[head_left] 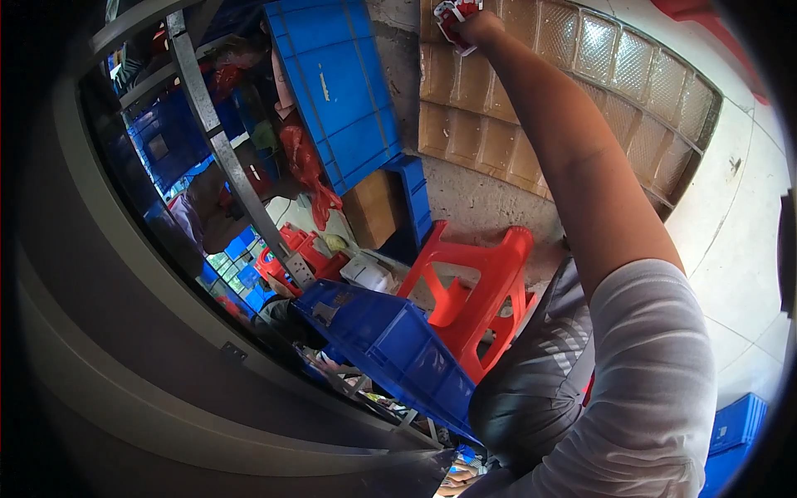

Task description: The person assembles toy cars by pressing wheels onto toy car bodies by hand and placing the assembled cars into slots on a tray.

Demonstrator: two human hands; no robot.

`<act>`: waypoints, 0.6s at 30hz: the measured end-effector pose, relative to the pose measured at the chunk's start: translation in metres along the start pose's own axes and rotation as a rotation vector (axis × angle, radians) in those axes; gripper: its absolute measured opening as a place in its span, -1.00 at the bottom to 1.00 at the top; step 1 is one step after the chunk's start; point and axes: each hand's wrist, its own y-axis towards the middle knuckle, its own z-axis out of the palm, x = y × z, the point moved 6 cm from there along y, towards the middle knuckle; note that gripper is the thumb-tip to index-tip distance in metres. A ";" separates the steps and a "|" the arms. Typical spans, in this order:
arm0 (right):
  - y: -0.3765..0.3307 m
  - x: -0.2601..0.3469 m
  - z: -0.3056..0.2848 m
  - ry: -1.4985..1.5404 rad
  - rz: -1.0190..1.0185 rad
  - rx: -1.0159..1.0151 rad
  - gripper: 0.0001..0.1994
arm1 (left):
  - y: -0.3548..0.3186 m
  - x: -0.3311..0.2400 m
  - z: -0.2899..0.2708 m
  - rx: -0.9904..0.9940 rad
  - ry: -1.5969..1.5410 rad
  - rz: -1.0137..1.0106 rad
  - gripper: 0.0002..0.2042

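My right arm reaches from the lower right up to the top edge of the head view. My right hand (481, 30) is closed around a small red-and-white piece (455, 18), whose kind I cannot make out. The hand is over the far end of a clear plastic tray (498, 137) with rows of square pockets. Several of these pockets look brownish, and others catch the light. My left hand does not show; a small skin-coloured patch at the lower edge is too unclear to name.
A red plastic stool (498, 257) stands by my knee, next to a tilted blue crate (390, 340). Farther left are a large blue crate (332, 91), a cardboard box (369, 212) and a metal post (220, 149). A dark grey curved surface (124, 332) fills the left side; blue bins (737, 423) stand lower right.
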 end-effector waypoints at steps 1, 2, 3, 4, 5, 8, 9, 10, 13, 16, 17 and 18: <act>-0.010 0.008 -0.002 0.006 -0.004 0.009 -0.47 | -0.001 0.000 -0.001 0.007 0.009 -0.004 -0.61; -0.020 0.015 -0.007 0.050 -0.027 -0.005 -0.48 | -0.002 0.001 0.000 0.014 0.014 -0.004 -0.61; -0.036 0.024 -0.014 0.094 -0.050 -0.018 -0.48 | -0.004 0.000 0.000 0.023 0.018 -0.007 -0.60; -0.062 0.042 -0.021 0.326 -0.036 0.013 -0.58 | -0.006 -0.001 -0.001 0.031 0.031 -0.013 -0.60; -0.082 0.048 -0.032 0.543 -0.013 0.035 -0.68 | -0.007 -0.003 -0.001 0.037 0.028 -0.012 -0.60; -0.111 0.011 -0.060 0.722 -0.206 0.049 -0.55 | -0.007 -0.005 0.002 0.054 -0.027 0.033 -0.58; -0.141 0.017 -0.071 0.802 -0.239 0.122 -0.54 | -0.011 -0.007 -0.003 0.062 -0.032 0.035 -0.58; -0.171 0.007 -0.080 0.909 -0.280 0.126 -0.64 | -0.013 -0.014 -0.005 0.060 -0.054 0.043 -0.58; -0.305 0.009 -0.128 1.229 -0.128 0.294 -0.64 | -0.037 -0.036 -0.024 0.036 -0.098 0.016 -0.57; -0.416 -0.029 -0.188 1.064 -0.183 0.375 -0.71 | -0.088 -0.057 -0.050 -0.037 -0.154 -0.062 -0.55; -0.450 -0.060 -0.215 1.030 -0.125 0.356 -0.75 | -0.090 -0.071 -0.045 -0.087 -0.203 -0.076 -0.55; -0.483 -0.070 -0.228 1.014 -0.087 0.360 -0.73 | -0.023 -0.084 -0.081 -0.140 -0.551 -0.263 -0.62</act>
